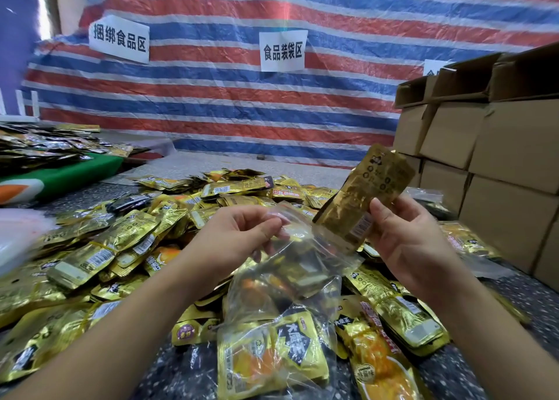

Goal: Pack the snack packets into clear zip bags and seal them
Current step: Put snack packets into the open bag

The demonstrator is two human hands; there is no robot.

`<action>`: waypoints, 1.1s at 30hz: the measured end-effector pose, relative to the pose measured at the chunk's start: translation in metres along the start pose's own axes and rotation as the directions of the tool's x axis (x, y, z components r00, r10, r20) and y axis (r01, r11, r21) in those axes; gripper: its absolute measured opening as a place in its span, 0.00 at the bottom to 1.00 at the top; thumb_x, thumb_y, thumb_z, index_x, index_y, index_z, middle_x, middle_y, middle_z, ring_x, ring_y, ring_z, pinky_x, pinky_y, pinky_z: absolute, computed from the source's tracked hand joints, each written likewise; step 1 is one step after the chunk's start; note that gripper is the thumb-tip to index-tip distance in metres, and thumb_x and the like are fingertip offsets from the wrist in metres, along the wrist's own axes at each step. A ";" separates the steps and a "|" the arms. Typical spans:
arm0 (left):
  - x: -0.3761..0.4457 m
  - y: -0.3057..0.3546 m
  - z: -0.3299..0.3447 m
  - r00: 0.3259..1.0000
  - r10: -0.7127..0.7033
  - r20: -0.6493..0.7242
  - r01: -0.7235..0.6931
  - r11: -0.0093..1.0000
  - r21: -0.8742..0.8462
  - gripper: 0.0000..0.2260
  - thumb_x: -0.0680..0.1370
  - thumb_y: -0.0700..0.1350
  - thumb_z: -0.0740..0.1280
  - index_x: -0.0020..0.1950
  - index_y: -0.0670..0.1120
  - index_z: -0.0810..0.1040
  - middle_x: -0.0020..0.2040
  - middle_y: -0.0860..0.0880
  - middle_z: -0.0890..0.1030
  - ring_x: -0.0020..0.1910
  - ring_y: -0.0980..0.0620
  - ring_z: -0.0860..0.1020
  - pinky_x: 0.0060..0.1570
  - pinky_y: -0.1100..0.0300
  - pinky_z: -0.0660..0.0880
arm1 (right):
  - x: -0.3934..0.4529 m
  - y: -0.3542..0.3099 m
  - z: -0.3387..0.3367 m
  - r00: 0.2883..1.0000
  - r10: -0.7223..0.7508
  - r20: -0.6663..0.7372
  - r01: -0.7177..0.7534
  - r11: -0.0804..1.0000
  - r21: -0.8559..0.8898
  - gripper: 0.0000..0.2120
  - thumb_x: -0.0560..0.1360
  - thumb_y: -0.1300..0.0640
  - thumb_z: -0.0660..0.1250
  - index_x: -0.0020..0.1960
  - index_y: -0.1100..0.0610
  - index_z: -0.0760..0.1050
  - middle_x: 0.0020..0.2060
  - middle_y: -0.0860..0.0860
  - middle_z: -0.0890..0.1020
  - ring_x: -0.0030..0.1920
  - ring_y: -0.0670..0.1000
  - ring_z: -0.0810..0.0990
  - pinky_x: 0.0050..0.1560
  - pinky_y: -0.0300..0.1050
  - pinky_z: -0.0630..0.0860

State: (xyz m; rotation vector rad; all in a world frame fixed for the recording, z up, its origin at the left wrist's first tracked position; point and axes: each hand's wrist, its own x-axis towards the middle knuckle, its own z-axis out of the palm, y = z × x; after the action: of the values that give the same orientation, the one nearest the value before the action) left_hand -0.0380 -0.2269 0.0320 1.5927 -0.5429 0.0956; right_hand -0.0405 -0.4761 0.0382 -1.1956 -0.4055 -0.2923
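At the bench's near edge lies a filled bag (272, 360) of gold packets. Above it, the left hand (239, 236) pinches the mouth of a clear zip bag (290, 266), fingers curled on the plastic rim; the bag hangs open and crumpled between the two hands, with a few packets showing inside. The right hand (408, 242) grips a gold packet (360, 194), tilted, its lower end at the bag's mouth. Beneath and beyond the hands a loose heap of packets (127, 242) covers the speckled bench (169, 369). Cardboard boxes (484, 145) are stacked along the right edge. Behind the far edge hangs a striped tarp (230, 97) bearing paper signs (283, 51).
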 end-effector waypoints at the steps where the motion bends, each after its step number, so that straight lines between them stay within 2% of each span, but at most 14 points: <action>1: 0.000 0.000 0.000 1.000 0.001 -0.001 -0.001 1.000 -0.004 0.07 0.79 0.38 0.65 0.45 0.43 0.82 0.33 0.52 0.83 0.28 0.58 0.76 0.28 0.67 0.71 | 0.000 0.001 -0.001 1.000 -0.006 0.016 0.007 0.998 -0.070 0.16 0.72 0.60 0.68 0.59 0.60 0.78 0.54 0.58 0.85 0.57 0.57 0.83 0.54 0.53 0.81; 2: -0.001 0.000 0.000 1.000 -0.002 -0.003 0.002 1.000 -0.010 0.07 0.79 0.39 0.65 0.45 0.43 0.82 0.34 0.51 0.84 0.28 0.58 0.76 0.28 0.67 0.72 | -0.001 0.001 -0.001 0.999 -0.011 0.041 0.017 0.989 -0.146 0.15 0.72 0.59 0.68 0.59 0.58 0.78 0.55 0.57 0.85 0.58 0.57 0.83 0.56 0.53 0.81; 4: 0.000 0.000 0.001 1.000 -0.009 -0.011 0.009 1.000 -0.016 0.06 0.78 0.41 0.66 0.46 0.44 0.83 0.36 0.50 0.85 0.29 0.57 0.76 0.29 0.66 0.72 | -0.004 0.004 0.001 0.994 -0.022 0.109 0.053 0.957 -0.286 0.14 0.72 0.59 0.68 0.57 0.53 0.81 0.55 0.55 0.85 0.58 0.55 0.83 0.53 0.46 0.81; 6: 0.000 0.000 0.002 1.000 -0.012 -0.019 0.012 1.000 -0.007 0.07 0.77 0.44 0.66 0.46 0.45 0.83 0.38 0.48 0.85 0.30 0.56 0.77 0.29 0.65 0.73 | -0.007 0.007 0.005 0.985 0.005 0.173 0.057 0.935 -0.349 0.14 0.72 0.58 0.69 0.56 0.50 0.82 0.54 0.53 0.85 0.56 0.52 0.84 0.51 0.40 0.80; 8: 0.001 0.000 0.003 1.000 -0.015 -0.024 0.015 1.000 0.010 0.08 0.77 0.46 0.66 0.45 0.46 0.84 0.39 0.48 0.85 0.31 0.55 0.78 0.29 0.65 0.73 | -0.009 0.008 0.008 0.978 0.045 0.205 0.037 0.925 -0.379 0.16 0.71 0.57 0.70 0.59 0.51 0.80 0.54 0.53 0.85 0.56 0.53 0.84 0.50 0.41 0.80; 11: 0.000 0.000 0.006 0.999 -0.015 -0.031 0.016 0.999 0.041 0.12 0.73 0.52 0.66 0.46 0.47 0.84 0.42 0.48 0.86 0.34 0.55 0.80 0.30 0.66 0.73 | -0.011 0.008 0.010 0.982 0.060 0.182 0.022 0.908 -0.418 0.19 0.71 0.57 0.70 0.62 0.53 0.76 0.53 0.52 0.86 0.56 0.53 0.84 0.51 0.44 0.82; 15: -0.002 0.000 0.008 1.000 -0.018 0.000 0.018 0.998 0.062 0.13 0.72 0.55 0.66 0.46 0.49 0.85 0.43 0.49 0.86 0.39 0.55 0.83 0.34 0.69 0.73 | -0.016 0.009 0.016 0.977 0.071 0.199 0.014 0.918 -0.397 0.21 0.71 0.58 0.69 0.64 0.56 0.74 0.54 0.53 0.86 0.56 0.53 0.84 0.54 0.48 0.82; 18: -0.003 0.001 0.011 0.999 -0.019 0.040 0.016 0.995 0.097 0.11 0.78 0.50 0.65 0.46 0.48 0.85 0.43 0.48 0.86 0.40 0.56 0.83 0.35 0.71 0.73 | -0.018 0.010 0.021 0.973 0.074 0.220 0.033 0.894 -0.446 0.19 0.73 0.61 0.70 0.63 0.55 0.74 0.52 0.53 0.86 0.55 0.53 0.84 0.55 0.49 0.81; 22: -0.003 0.002 0.012 1.000 -0.018 -0.003 0.018 0.997 0.073 0.13 0.81 0.45 0.62 0.46 0.45 0.85 0.41 0.46 0.86 0.40 0.52 0.84 0.35 0.65 0.77 | -0.019 0.008 0.020 0.965 0.100 0.243 0.039 0.860 -0.509 0.18 0.77 0.69 0.67 0.61 0.51 0.76 0.49 0.52 0.86 0.49 0.52 0.86 0.46 0.42 0.81; 25: -0.002 0.001 0.010 0.999 -0.016 -0.037 0.018 0.999 0.048 0.13 0.82 0.45 0.61 0.47 0.44 0.85 0.41 0.47 0.86 0.40 0.53 0.85 0.39 0.60 0.79 | -0.020 0.004 0.018 0.957 0.116 0.264 0.048 0.838 -0.543 0.18 0.77 0.69 0.67 0.60 0.49 0.77 0.48 0.53 0.87 0.48 0.54 0.86 0.45 0.45 0.83; 29: -0.002 -0.001 0.013 1.000 0.009 -0.012 -0.009 0.999 0.033 0.14 0.80 0.47 0.62 0.44 0.48 0.86 0.40 0.49 0.86 0.38 0.55 0.83 0.38 0.61 0.77 | -0.021 0.001 0.020 0.937 0.139 0.322 0.096 0.782 -0.616 0.19 0.78 0.68 0.66 0.62 0.47 0.77 0.50 0.51 0.86 0.50 0.54 0.85 0.51 0.51 0.83; 33: -0.001 -0.005 0.011 1.000 0.021 -0.005 -0.021 0.998 0.065 0.13 0.77 0.52 0.63 0.43 0.51 0.87 0.39 0.49 0.86 0.36 0.56 0.80 0.38 0.63 0.78 | -0.022 0.001 0.026 0.918 0.129 0.376 0.161 0.745 -0.648 0.18 0.80 0.68 0.63 0.64 0.51 0.77 0.52 0.51 0.85 0.54 0.50 0.83 0.55 0.45 0.80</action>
State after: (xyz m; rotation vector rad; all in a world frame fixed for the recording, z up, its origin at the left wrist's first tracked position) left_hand -0.0397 -0.2366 0.0262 1.6500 -0.5569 0.1348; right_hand -0.0641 -0.4509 0.0354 -1.9894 -0.7055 -0.2084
